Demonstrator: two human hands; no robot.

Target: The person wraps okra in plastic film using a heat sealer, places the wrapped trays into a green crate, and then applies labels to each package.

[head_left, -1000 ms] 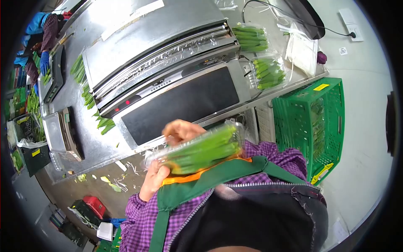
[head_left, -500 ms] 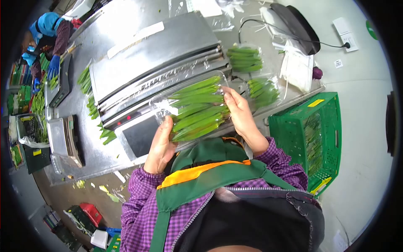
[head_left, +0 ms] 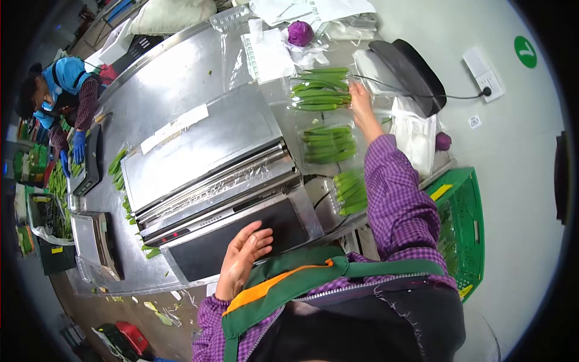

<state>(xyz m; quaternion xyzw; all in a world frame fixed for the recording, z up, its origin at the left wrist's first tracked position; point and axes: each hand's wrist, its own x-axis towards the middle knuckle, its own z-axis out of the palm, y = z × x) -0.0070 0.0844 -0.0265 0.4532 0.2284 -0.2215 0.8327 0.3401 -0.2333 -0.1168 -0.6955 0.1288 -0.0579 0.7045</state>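
Note:
My right hand (head_left: 363,108) reaches out to the far side of the table, its fingers closed on the right edge of a clear tray of okra (head_left: 319,90). Green pods lie side by side in that tray. Nearer to me are a second okra tray (head_left: 329,145) and a third okra tray (head_left: 350,192), the third partly behind my right sleeve. Empty, with fingers apart and slightly curled, my left hand (head_left: 244,253) is over the dark plate (head_left: 241,235) of the film wrapping machine (head_left: 205,151).
A green crate (head_left: 470,229) holding packed okra stands at the right. White bags (head_left: 413,139), a dark curved object (head_left: 416,72) and a cable lie beside the trays. Purple cabbage (head_left: 300,34) sits on papers at the back. A co-worker (head_left: 66,90) works at the far left near scales (head_left: 93,235).
My left hand has let go of the okra tray. My right hand has carried it away from me to the back right, beyond the other trays. The view has shifted.

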